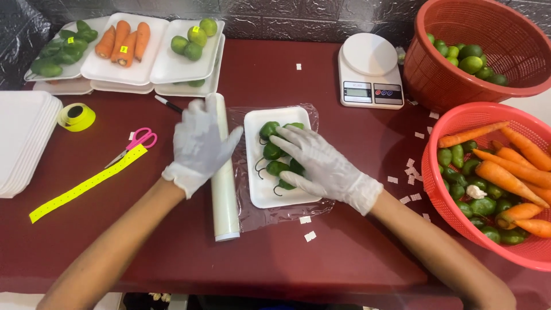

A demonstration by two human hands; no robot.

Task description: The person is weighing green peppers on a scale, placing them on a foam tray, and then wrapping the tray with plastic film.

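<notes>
Dark red bench (344, 241) fills the view, backed by a grey textured wall. Both hands wear thin white gloves. The left hand (201, 146) lies flat and open across a roll of clear cling film (225, 195), fingers spread and pressing on its upper part, gripping nothing. Just beside it, the right hand (321, 163) rests open, palm down, on a cluster of small green peppers (272, 152) that sit in a white foam tray (270, 198); its fingers touch the peppers without closing round them. The tray lies on a sheet of film pulled out from the roll, between the two hands. Beyond the left hand lie a black pen (167, 104), pink-handled scissors (136, 143), a roll of yellow tape (76, 116) and a yellow strip (86, 185), with a stack of empty white trays (26, 143) further out. Farther from that hand, filled trays hold green peppers, carrots (123, 41) and limes (194, 41). Beyond the right hand stands a white kitchen scale (370, 72). Outward of it are two red baskets, the far one (488, 86) holding limes, the near one (453, 123) carrots and green peppers. Small white paper scraps (410, 166) dot the bench near the right wrist.
</notes>
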